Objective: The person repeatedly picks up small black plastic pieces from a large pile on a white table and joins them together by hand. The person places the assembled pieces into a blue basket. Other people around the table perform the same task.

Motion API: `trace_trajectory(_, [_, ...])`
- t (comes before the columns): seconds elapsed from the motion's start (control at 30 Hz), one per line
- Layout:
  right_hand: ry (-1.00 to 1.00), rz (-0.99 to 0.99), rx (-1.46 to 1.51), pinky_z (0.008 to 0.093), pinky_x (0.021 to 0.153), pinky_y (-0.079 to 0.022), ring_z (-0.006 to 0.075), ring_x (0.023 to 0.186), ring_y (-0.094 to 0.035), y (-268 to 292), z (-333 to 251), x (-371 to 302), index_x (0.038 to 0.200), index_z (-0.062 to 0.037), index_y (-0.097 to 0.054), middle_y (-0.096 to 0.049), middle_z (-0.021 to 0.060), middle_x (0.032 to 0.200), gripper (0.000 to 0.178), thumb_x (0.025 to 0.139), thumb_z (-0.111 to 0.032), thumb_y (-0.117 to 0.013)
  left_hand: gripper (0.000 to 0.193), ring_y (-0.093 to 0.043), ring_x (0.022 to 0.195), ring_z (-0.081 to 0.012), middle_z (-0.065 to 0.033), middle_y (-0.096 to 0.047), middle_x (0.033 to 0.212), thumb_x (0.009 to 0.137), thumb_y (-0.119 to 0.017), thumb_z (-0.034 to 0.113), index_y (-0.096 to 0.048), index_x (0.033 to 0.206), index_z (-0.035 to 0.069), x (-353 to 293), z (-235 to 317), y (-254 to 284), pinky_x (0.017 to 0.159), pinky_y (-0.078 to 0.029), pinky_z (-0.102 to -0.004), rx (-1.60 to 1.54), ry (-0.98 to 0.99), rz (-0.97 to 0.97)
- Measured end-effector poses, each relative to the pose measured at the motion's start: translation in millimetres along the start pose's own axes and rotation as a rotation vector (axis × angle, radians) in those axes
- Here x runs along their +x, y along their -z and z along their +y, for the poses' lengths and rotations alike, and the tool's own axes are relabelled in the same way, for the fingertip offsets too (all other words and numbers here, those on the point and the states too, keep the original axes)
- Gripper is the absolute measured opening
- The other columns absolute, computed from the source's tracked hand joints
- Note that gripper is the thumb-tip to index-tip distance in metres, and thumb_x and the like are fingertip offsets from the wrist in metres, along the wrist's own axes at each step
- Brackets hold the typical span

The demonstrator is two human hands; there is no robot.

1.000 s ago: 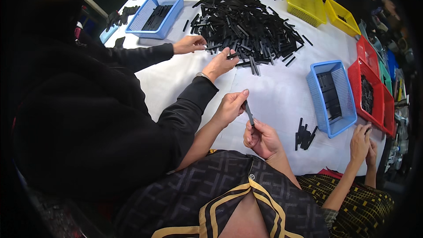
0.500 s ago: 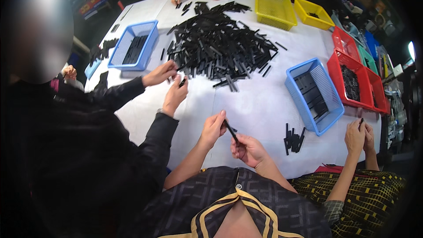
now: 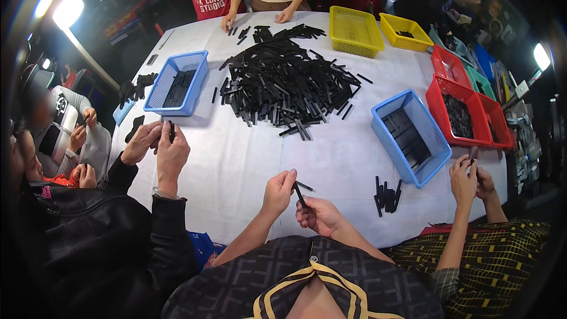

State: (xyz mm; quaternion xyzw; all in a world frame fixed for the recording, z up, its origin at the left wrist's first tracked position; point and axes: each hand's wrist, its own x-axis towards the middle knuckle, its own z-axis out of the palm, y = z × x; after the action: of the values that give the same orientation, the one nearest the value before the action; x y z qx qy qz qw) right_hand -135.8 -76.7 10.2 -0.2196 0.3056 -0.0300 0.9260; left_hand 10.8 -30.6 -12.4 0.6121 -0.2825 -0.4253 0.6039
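Between my hands, close to my body, a slim black strip (image 3: pixel 300 197) is held at a slant. My left hand (image 3: pixel 277 194) pinches its upper end between thumb and fingers. The fingers of my right hand (image 3: pixel 321 216) are curled round the lower end. Just beyond the strip, a second short black strip (image 3: pixel 306 186) shows past my left fingertips; I cannot tell whether it lies on the table. A small group of loose black strips (image 3: pixel 387 197) lies to the right of my right hand.
A large heap of black strips (image 3: pixel 286 82) covers the middle of the white table (image 3: pixel 236 165). Blue baskets (image 3: pixel 443 152) (image 3: pixel 195 103) hold more strips. Yellow baskets (image 3: pixel 357 47) and red bins (image 3: pixel 466 140) stand right. Co-workers' hands (image 3: pixel 171 156) (image 3: pixel 463 180) work on both sides.
My view has tilted upward, showing more of the far side. The co-worker on the left has drawn both hands back from the heap with a black piece. My hands keep their grip on the strip.
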Motion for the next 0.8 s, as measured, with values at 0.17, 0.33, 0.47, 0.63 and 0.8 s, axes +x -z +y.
trace_trajectory(0.17, [0.022, -0.041, -0.028, 0.024, 0.054, -0.041, 0.0139, 0.056, -0.05, -8.4, 0.5, 1.1, 0.084, -0.0047, -0.053, -0.057, 0.0074, 0.067, 0.029, 0.093, -0.03, -0.042, 0.041, -0.034, 0.049, -0.0046, 0.0033, -0.04, 0.053, 0.093, -0.045, 0.032, -0.047, 0.063, 0.004, -10.3, 7.0, 3.4, 0.043, -0.028, -0.0237, -0.027, 0.023, 0.008])
trace_trajectory(0.33, [0.034, -0.043, -0.037, 0.0236, 0.054, -0.041, 0.0128, 0.057, -0.05, -11.2, -2.7, -5.9, 0.086, -0.0045, -0.053, -0.057, 0.0062, 0.067, 0.029, 0.093, -0.029, -0.041, 0.042, -0.035, 0.05, -0.0052, 0.0027, -0.041, 0.055, 0.094, -0.043, 0.032, -0.047, 0.063, 0.004, -13.1, 6.2, 1.0, 0.045, -0.03, -0.0228, -0.087, 0.051, -0.065])
trace_trajectory(0.47, [0.03, -0.059, -0.067, 0.0237, 0.055, -0.042, 0.0121, 0.057, -0.051, -11.0, 2.9, -0.5, 0.089, -0.004, -0.054, -0.056, 0.0057, 0.067, 0.026, 0.093, -0.027, -0.043, 0.037, -0.033, 0.05, -0.0036, 0.0044, -0.039, 0.056, 0.094, -0.042, 0.029, -0.046, 0.065, 0.006, -17.4, 2.8, 7.8, 0.044, -0.026, -0.0211, -0.098, 0.035, -0.054])
trace_trajectory(0.63, [0.037, 0.016, -0.023, 0.0246, 0.056, -0.042, 0.0127, 0.062, -0.051, -19.3, 5.3, -1.7, 0.094, -0.0006, -0.056, -0.056, 0.0053, 0.072, 0.024, 0.091, -0.023, -0.048, 0.038, -0.033, 0.051, -0.0037, 0.0053, -0.038, 0.056, 0.094, -0.042, 0.03, -0.045, 0.063, 0.008, -21.6, 10.3, 14.0, 0.045, -0.027, -0.0215, -0.02, -0.018, -0.051])
trace_trajectory(0.8, [0.009, -0.035, -0.076, 0.0252, 0.059, -0.041, 0.0144, 0.063, -0.051, -32.7, 5.3, -0.5, 0.099, 0.0019, -0.055, -0.055, 0.0059, 0.074, 0.026, 0.09, -0.021, -0.05, 0.041, -0.031, 0.053, -0.0044, 0.0056, -0.038, 0.056, 0.094, -0.041, 0.032, -0.044, 0.061, 0.008, -24.5, 15.8, 29.0, 0.048, -0.028, -0.0226, 0.042, -0.083, -0.025])
